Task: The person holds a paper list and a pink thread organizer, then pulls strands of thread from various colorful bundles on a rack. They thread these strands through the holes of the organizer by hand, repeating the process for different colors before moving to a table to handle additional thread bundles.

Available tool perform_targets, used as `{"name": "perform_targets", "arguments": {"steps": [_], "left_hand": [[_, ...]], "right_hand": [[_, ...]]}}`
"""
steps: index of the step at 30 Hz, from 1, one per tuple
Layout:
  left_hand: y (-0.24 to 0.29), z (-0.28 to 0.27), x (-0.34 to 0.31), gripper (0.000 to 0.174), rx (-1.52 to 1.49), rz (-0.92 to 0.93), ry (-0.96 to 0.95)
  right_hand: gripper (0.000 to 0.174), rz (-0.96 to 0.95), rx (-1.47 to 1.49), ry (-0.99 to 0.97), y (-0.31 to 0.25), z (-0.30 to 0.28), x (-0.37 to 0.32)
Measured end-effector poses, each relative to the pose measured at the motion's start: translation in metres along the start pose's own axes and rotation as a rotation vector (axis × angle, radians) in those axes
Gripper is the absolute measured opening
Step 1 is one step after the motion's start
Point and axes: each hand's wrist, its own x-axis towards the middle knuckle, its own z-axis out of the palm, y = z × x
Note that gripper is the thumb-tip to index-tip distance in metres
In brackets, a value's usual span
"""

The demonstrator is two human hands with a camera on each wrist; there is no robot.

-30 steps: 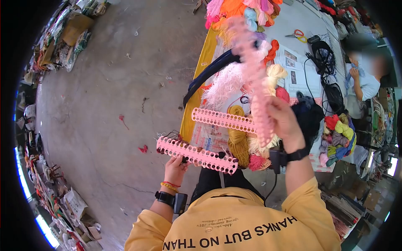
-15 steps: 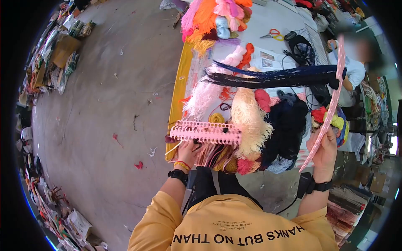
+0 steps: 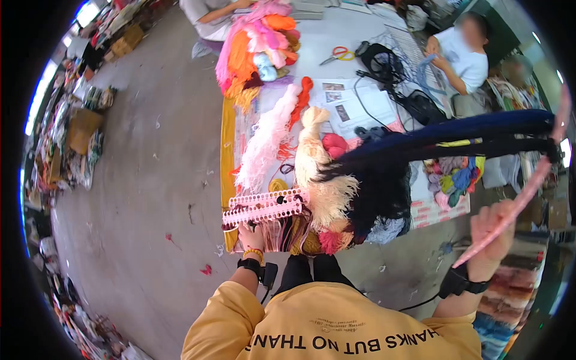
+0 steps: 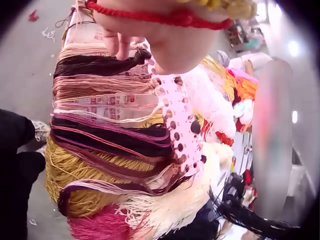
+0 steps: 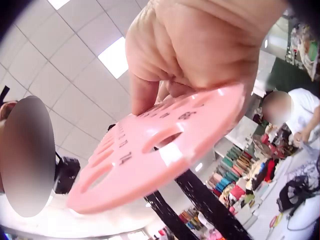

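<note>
Raised at the right, my right hand (image 3: 493,231) grips a long pink thread-organizer board (image 3: 531,189) with numbered holes along its edges. Long navy and black thread hanks (image 3: 480,135) trail from that board, leftward over the table. In the right wrist view the board's printed numbers and holes (image 5: 165,142) show close up. My left hand (image 3: 251,236) holds another pink perforated board (image 3: 261,213) at the table's front left corner. In the left wrist view, bundles of black, brown, pink and purple thread (image 4: 110,130) hang from this board. A similar board (image 3: 252,199) lies right behind it.
Cream yarn (image 3: 324,168), pale pink yarn (image 3: 267,141) and a black yarn heap (image 3: 384,192) cover the table's near part. Scissors (image 3: 339,55), papers (image 3: 348,105) and black cables (image 3: 384,66) lie farther back. A seated person (image 3: 459,57) works across the table.
My right hand has swung the board out to the right, its dark hanks now stretched over the table. My left hand has brought its board onto the table's near left corner.
</note>
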Motion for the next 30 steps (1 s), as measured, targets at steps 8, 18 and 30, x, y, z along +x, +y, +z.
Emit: {"name": "perform_targets", "arguments": {"steps": [8,18,30], "left_hand": [[0.020,0.011,0.012,0.042,0.027,0.454,-0.133],[0.255,0.075,-0.134,0.012,-0.308,0.508,-0.968],[0.414,0.269,-0.549,0.018,-0.003,0.807,-1.967]], "right_hand": [[0.019,-0.405,0.163,0.310,-0.110,-0.018,-0.102],[0.022,-0.457,-0.130,1.047,-0.119,-0.099,-0.191],[0.021,-0.334,0.076,1.117,-0.166,-0.340,-0.262]]}}
